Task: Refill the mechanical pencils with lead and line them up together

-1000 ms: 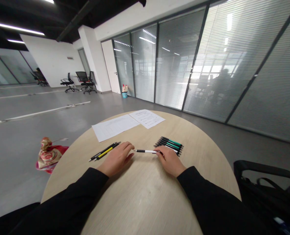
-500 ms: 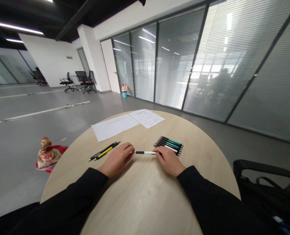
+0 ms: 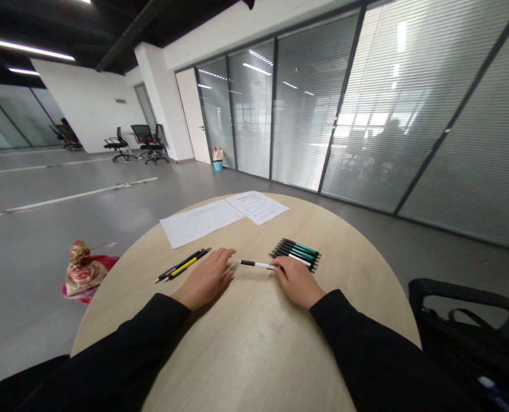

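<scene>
My right hand (image 3: 295, 280) pinches one end of a white pen with a black grip (image 3: 257, 264), whose tip points left. Just short of that tip, my left hand (image 3: 211, 276) rests over the table with its fingers apart and nothing between them. Beyond my right hand lies a row of several pens (image 3: 297, 252), black, green and white, set side by side; my fingers hide part of the nearest ones. Left of my left hand lie a yellow and black pen (image 3: 186, 266) and a black pen (image 3: 179, 265), close together and slanted.
Two printed sheets (image 3: 201, 222) lie at the far side of the round wooden table (image 3: 254, 355). A black chair (image 3: 464, 297) stands to the right. A red and beige bag (image 3: 85, 272) is on the floor at the left.
My left hand has let go of the pen's tip end and its fingers have spread. The pen, still in my right hand, has tilted slightly, its tip now higher.
</scene>
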